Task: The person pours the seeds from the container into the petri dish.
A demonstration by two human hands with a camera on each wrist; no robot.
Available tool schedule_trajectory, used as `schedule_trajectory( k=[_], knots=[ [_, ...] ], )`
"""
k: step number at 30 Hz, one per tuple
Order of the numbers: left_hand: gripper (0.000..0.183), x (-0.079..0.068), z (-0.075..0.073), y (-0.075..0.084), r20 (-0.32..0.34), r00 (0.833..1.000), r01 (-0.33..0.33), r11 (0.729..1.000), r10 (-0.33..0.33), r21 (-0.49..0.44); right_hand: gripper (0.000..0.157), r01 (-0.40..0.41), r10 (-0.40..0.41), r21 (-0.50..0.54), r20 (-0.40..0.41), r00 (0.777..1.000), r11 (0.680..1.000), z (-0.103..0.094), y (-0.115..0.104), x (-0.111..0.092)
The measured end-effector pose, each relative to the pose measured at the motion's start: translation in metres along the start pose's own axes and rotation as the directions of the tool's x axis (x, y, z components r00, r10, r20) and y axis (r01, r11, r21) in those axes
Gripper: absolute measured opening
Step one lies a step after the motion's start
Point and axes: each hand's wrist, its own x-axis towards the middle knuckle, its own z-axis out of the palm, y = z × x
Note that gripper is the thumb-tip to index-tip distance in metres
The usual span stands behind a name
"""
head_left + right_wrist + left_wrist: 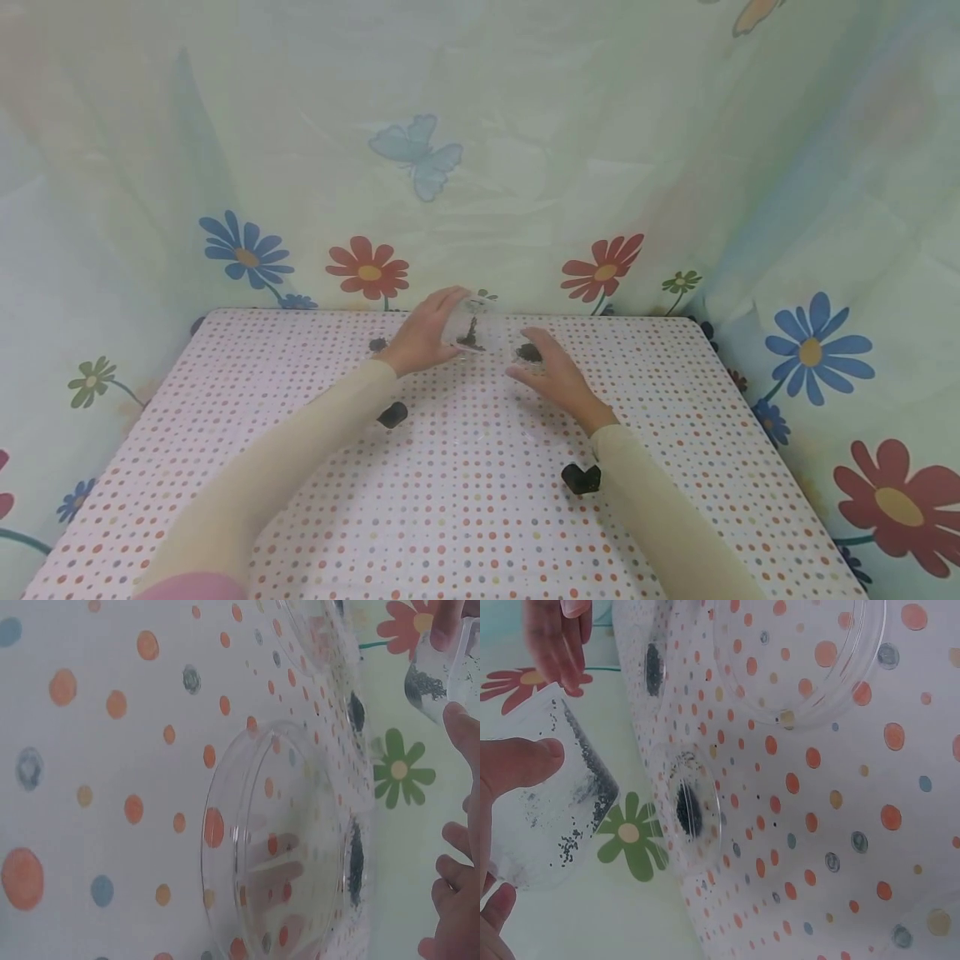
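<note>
My left hand (426,335) grips a clear, thin-walled container (562,795), its thumb across the near side. Black grains cling inside the container and gather along one slanted edge. In the head view the container is raised over the far part of the table, above a dark heap. My right hand (558,375) is a little to the right, fingers and thumb curved apart with nothing seen between them. Beyond that hand is a clear dish with black grains (528,352). The left wrist view shows another clear dish with black grains (688,810).
A wide clear round dish (240,825) lies on the dotted tabletop (450,500), nearer than the grain dishes. Another dark clump (377,343) shows beside the left wrist. Black pieces (581,479) sit beside the sleeves. A flowered backdrop (510,183) rises behind the table.
</note>
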Motion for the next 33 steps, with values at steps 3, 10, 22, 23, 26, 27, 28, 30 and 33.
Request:
schedule_trajectory(
  k=[3, 10, 22, 23, 26, 27, 28, 30, 33],
  knots=[
    [0.090, -0.002, -0.003, 0.000, -0.013, 1.000, 0.004, 1.000, -0.004, -0.023, 0.077, 0.004, -0.004, 0.005, 0.009, 1.000, 1.000, 0.001, -0.003, 0.001],
    [0.093, -0.009, -0.012, -0.003, -0.021, 0.999, 0.030, 0.999, -0.031, -0.033, 0.077, 0.015, -0.015, 0.004, 0.013, 1.000, 1.000, 0.002, -0.011, 0.002],
    [0.093, -0.027, -0.019, -0.018, -0.094, 0.994, 0.059, 0.998, -0.060, -0.018, 0.077, 0.015, -0.015, 0.006, 0.043, 0.999, 1.000, 0.011, -0.019, 0.004],
    [0.093, -0.029, -0.020, -0.019, -0.094, 0.993, 0.062, 0.998, -0.064, -0.023, 0.077, 0.020, -0.020, 0.007, 0.045, 0.999, 1.000, 0.012, -0.020, 0.004],
    [0.093, -0.033, -0.022, -0.021, -0.094, 0.993, 0.074, 0.997, -0.075, -0.023, 0.077, 0.034, -0.034, -0.011, 0.039, 0.999, 0.999, 0.014, -0.022, 0.005],
    [0.093, -0.034, -0.023, -0.022, -0.094, 0.993, 0.074, 0.997, -0.076, -0.021, 0.077, 0.036, -0.035, -0.019, 0.037, 0.999, 0.999, 0.015, -0.023, 0.006],
    [0.093, -0.035, -0.024, -0.022, -0.098, 0.992, 0.073, 0.997, -0.075, -0.021, 0.077, 0.039, -0.038, -0.021, 0.035, 0.999, 0.999, 0.015, -0.024, 0.006],
    [0.093, -0.037, -0.026, -0.024, -0.106, 0.992, 0.073, 0.997, -0.074, -0.015, 0.078, 0.041, -0.040, -0.023, 0.037, 0.999, 0.999, 0.015, -0.025, 0.007],
    [0.093, -0.039, -0.028, -0.026, -0.111, 0.990, 0.081, 0.997, -0.081, -0.010, 0.078, 0.051, -0.050, -0.017, 0.041, 0.998, 0.999, 0.016, -0.027, 0.008]
  ],
)
